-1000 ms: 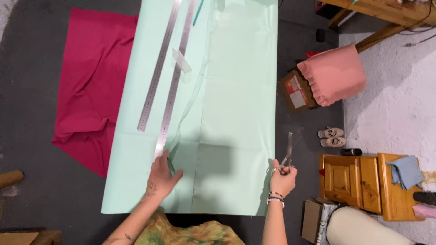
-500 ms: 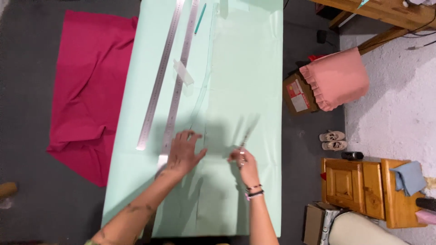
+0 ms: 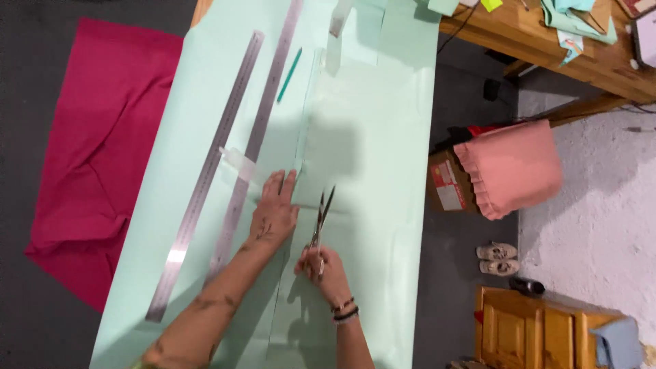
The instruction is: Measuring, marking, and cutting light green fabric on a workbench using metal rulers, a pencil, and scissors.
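Magenta cloth (image 3: 96,164) is off on your far left, crumpled on the dark floor and touching the edge of the mint paper (image 3: 383,137) that fills the middle of the view. On that paper you've got two long steel rulers (image 3: 225,143) lying side by side, running diagonally, with a small clear strip (image 3: 236,162) laid across them. Just right of the rulers, up top, sits a teal pencil (image 3: 289,75).

Your left hand (image 3: 273,212) is pressed flat on the paper, fingers straight and together, right beside the inner ruler, not gripping anything. Just to its right are the scissors (image 3: 320,222), blades parted and pointing away from you, right on the paper beside your left fingertips. Your right hand (image 3: 321,270) is closed around the scissor handles, with dark bracelets on that wrist. Can't tell from here how far the blades have got into the sheet.

Past the right edge of the paper there's a cardboard box (image 3: 447,184), and touching it a pink ruffled cushion (image 3: 512,167). Below that, a pair of sandals (image 3: 497,258) on the floor, then a small wooden cabinet (image 3: 540,335) in the bottom corner. Up top right is a wooden bench (image 3: 547,41) with paper scraps on it.
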